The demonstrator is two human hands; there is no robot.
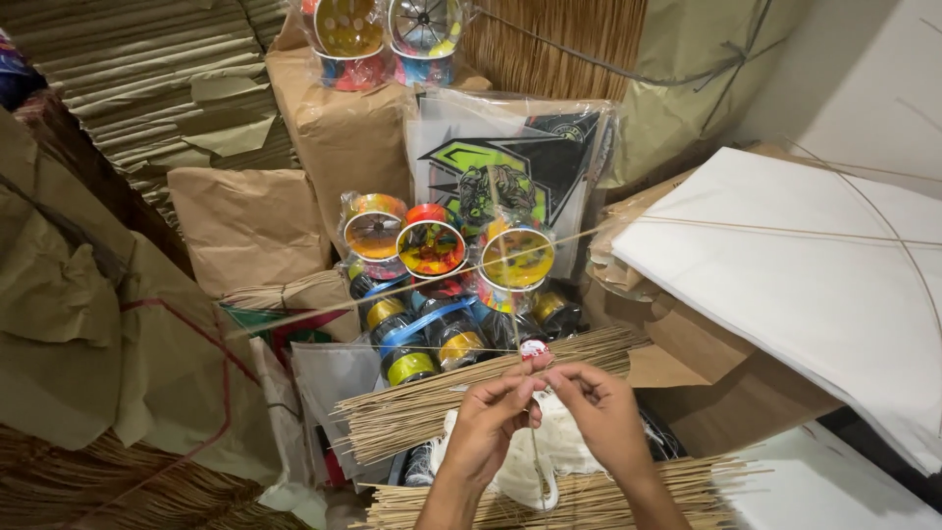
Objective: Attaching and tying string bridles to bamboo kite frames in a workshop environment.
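My left hand (488, 424) and my right hand (601, 410) meet at the fingertips low in the middle of the head view. Together they pinch a thin upright bamboo stick (506, 257) where it crosses a long horizontal stick (412, 285). A small red and white thing (533, 347) shows just above my fingertips; what it is I cannot tell. Under my hands lies a bundle of white string (518, 469) and bundles of thin bamboo sticks (422, 412).
Colourful string spools (432, 247) stand stacked behind my hands. A printed kite in plastic (510, 177) leans at the back. White kite paper (814, 275) lies at right. Brown paper parcels (245, 226) and stacked paper (147, 79) fill the left.
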